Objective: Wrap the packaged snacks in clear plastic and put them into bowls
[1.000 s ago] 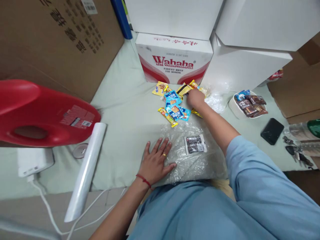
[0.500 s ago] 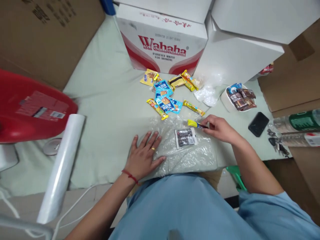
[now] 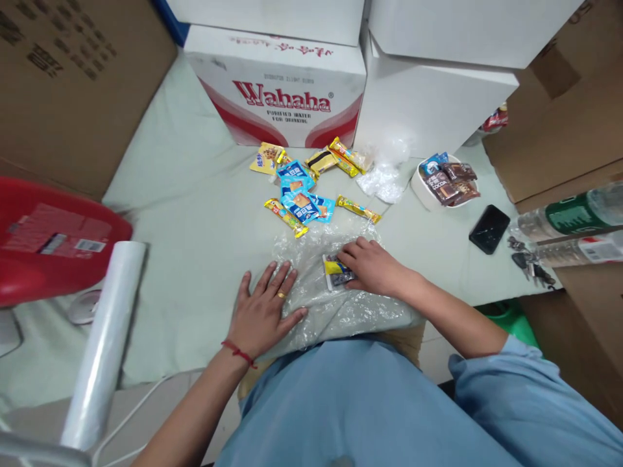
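Note:
A sheet of clear plastic film (image 3: 335, 318) lies wrinkled on the cloth-covered table in front of me. My left hand (image 3: 260, 314) rests flat on its left part, fingers spread. Over the middle of the film, my right hand (image 3: 377, 267) has its fingers closed on a small wrapped snack (image 3: 333, 267) with a yellow end; the rest of that wrapper is hidden under the fingers. Beneath it a dark snack packet (image 3: 339, 280) with pale edges lies on the film, partly covered. Beyond the film are blue snack packets (image 3: 299, 206) and yellow-wrapped bars (image 3: 359, 209).
A white bowl (image 3: 417, 188) of brown and blue sachets stands at right, near a phone (image 3: 489, 229), keys (image 3: 533, 267) and bottles (image 3: 567, 220). A Wahaha carton (image 3: 277, 91) is at the back. Left are a film roll (image 3: 104, 344) and a red container (image 3: 58, 240).
My right hand has moved left with the yellow-ended snack, from the film's right side onto the dark packet. My left hand stays flat on the film. The view has shifted a little.

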Demonstrator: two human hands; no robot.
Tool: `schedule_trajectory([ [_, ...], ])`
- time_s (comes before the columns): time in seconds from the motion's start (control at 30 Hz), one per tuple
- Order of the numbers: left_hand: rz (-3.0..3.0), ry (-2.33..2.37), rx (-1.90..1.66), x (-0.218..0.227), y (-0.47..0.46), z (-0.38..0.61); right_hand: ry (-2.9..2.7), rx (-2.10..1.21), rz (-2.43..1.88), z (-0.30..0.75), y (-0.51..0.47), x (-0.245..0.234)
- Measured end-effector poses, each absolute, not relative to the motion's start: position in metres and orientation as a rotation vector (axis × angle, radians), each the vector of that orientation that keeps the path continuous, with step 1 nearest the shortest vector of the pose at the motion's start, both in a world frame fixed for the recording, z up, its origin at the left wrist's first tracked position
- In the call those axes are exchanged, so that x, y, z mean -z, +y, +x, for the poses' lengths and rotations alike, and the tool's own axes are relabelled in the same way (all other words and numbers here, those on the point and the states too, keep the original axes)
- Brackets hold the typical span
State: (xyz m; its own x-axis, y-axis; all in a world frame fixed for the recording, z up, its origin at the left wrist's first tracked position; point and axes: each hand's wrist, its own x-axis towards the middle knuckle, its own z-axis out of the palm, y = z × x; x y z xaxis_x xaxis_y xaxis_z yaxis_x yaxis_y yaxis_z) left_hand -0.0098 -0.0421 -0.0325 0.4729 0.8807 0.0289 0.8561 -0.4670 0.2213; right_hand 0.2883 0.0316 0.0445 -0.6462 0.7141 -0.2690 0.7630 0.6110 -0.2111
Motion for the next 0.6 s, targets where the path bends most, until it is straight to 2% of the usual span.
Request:
schedule_trajectory([
  [0.27,2.553,1.509,-0.206,0.032,-0.042,-0.009,2.661,0.393,1.22,0.282,0.031,-0.039],
  [0.6,2.536,1.495,-0.219,0.031,-0.042,-0.008,2.773,0.461,1.239,0.281,0.032,-0.059],
])
